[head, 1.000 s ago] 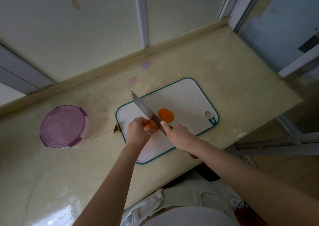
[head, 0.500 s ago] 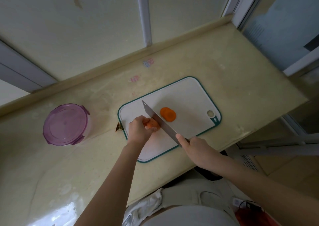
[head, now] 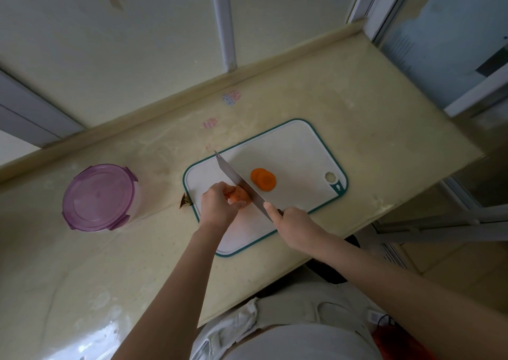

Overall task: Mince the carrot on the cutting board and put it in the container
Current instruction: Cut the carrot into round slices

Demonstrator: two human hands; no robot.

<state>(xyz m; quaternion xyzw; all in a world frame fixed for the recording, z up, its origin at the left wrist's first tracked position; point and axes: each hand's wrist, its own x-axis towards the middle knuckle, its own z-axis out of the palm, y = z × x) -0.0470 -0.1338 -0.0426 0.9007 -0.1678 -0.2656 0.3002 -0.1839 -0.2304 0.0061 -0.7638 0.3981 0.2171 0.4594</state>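
Closest to the person, both forearms are reaching out over the pale counter (head: 357, 106) to the white, green-rimmed cutting board (head: 291, 150). The right hand (head: 291, 222) is gripping the handle of a knife (head: 239, 183), forefinger lying along the back of the blade, which is angling across the board's left half. The left hand (head: 220, 208) is curling round a stub of carrot (head: 239, 196) and pressing it to the board, the cut end sitting right against the blade. Just beyond the blade, a few round carrot slices (head: 263, 178) are lying overlapped near the board's middle. A small brown scrap (head: 185, 202) is resting at the board's left edge. Well off to the left, the round container (head: 99, 197) is standing on the counter with its purple lid (head: 90, 189) clipped on; what is inside cannot be told. Farther back, two small stickers (head: 231, 97) are showing near the wall.
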